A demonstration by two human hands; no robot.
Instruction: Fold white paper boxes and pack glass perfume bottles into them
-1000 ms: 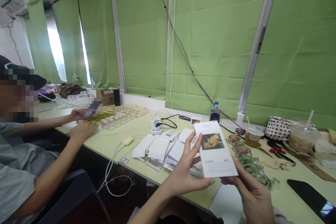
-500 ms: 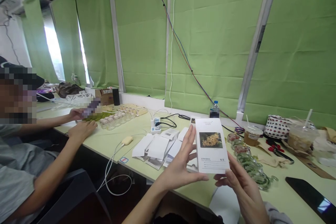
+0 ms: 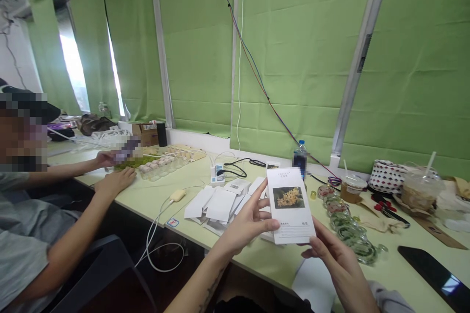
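Gripping one flower-photo packet (image 3: 291, 200) with both hands, held up in front of the pile of white packets (image 3: 220, 204), table (image 3: 157, 200) below.

Diff vs 0.5 s ago: left thumb now on the packet's front near its lower left; it was under the bottom edge. Packet sits slightly further left and lower in view. Small yellowish item (image 3: 313, 194) right of it now uncovered.

Left hand (image 3: 247, 227): closed on the left edge, thumb in front, fingers at the side and partly behind. Right hand (image 3: 338, 257): pinching the lower right corner, thumb at the edge, fingers running behind.

Hidden: fingertips behind the packet; part of the pile too. Print too small to read reliably. Bottle (image 3: 301, 149) partly pixelated. White sheet (image 3: 312, 283) partly covered by right hand, cut off at bottom. Dark slab (image 3: 433, 271), phone-like, runs out of frame at right. Co-worker (image 3: 22, 239) cut off at left; thing in one of their hands pixelated.

Count: 1 packet in hand, 2 drink cups (image 3: 354, 190), 1 dark slab, 1 co-worker with 2 hands showing. Pile overlaps, can't count it. Same for the green rings (image 3: 347, 230) right of the packet.
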